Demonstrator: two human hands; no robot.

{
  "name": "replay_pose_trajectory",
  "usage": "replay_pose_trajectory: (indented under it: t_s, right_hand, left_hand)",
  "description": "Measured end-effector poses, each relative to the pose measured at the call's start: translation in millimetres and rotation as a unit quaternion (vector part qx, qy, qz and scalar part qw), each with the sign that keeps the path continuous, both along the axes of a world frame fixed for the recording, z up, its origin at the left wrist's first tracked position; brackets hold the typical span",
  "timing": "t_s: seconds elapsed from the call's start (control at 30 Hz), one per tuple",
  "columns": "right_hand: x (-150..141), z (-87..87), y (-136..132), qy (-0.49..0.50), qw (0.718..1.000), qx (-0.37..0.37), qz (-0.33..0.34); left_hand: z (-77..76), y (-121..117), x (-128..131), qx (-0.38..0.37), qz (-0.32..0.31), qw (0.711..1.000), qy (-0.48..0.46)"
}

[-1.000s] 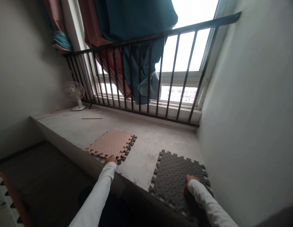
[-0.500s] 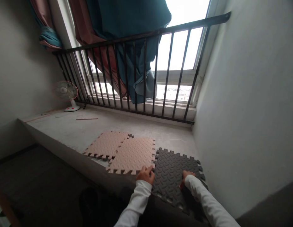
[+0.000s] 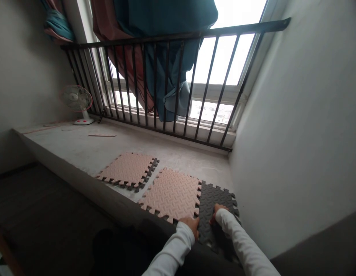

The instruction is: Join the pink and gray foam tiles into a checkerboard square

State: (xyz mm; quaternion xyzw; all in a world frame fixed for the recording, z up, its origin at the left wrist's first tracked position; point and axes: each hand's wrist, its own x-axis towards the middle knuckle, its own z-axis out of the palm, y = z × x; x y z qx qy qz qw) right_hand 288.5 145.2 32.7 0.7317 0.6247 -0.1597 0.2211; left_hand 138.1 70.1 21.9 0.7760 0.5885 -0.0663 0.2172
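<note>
Beneath both hands [image 3: 190, 225] [image 3: 222, 212], dark foam mat [image 3: 216, 197] partly hidden

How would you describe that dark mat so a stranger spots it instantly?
Below the barred window runs a concrete ledge. Near its right-hand wall lies a dark grey foam tile, under the person's right hand; its neighbours are pale pink.

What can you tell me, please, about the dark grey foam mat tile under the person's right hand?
The dark grey foam mat tile has a tread-patterned surface and jigsaw-toothed edges. It lies on the concrete ledge near the right wall, its left edge meeting a peach tile. The right hand rests on it.
</note>
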Motion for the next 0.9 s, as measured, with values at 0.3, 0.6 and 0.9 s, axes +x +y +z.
replay_pose_trajectory:
  t_s: [0.3, 0.6, 0.9]
  right_hand:
    - [-0.5, -0.2, 1.0, 0.007, 1.0, -0.007, -0.007]
    - [-2.7, 5.0, -2.4, 0.002, 1.0, -0.007, -0.006]
    - [0.1, 0.3, -1.7, 0.009, 1.0, -0.005, 0.003]
  left_hand:
    - [10.2, 16.7, -6.0, 0.016, -0.015, 0.998, 0.052]
    - [-20.7, 49.5, -26.9, 0.049, -0.14, 0.989, 0.004]
    - [-32.8, 49.8, -39.2, 0.057, -0.114, 0.992, -0.005]
